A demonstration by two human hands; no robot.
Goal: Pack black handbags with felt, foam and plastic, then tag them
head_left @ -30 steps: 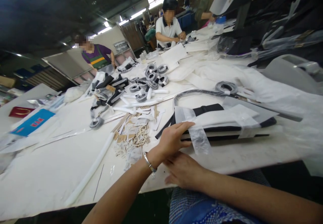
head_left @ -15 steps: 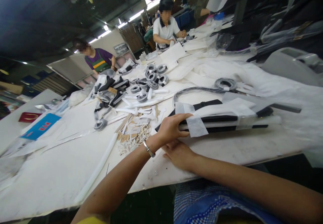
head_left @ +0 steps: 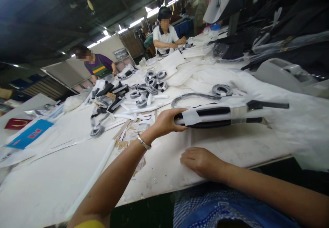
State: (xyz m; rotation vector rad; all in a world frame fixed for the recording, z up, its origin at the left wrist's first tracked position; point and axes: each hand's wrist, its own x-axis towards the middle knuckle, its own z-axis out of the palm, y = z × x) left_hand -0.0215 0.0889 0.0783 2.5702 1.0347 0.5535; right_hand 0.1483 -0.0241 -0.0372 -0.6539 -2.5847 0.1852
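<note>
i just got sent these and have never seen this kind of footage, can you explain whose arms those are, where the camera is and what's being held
There is no machine: these are a person's own bare hands. Every picture comes from one camera worn on that person's head, looking forward and down. The left hand, with a bracelet on its wrist, grips one end of a bundle of black and white strips. The right hand is loosely curled, apart from the bundle and nearer the body; whether anything is inside it is hidden. On the white table lie grey coils, white tubes and a blue box.
</note>
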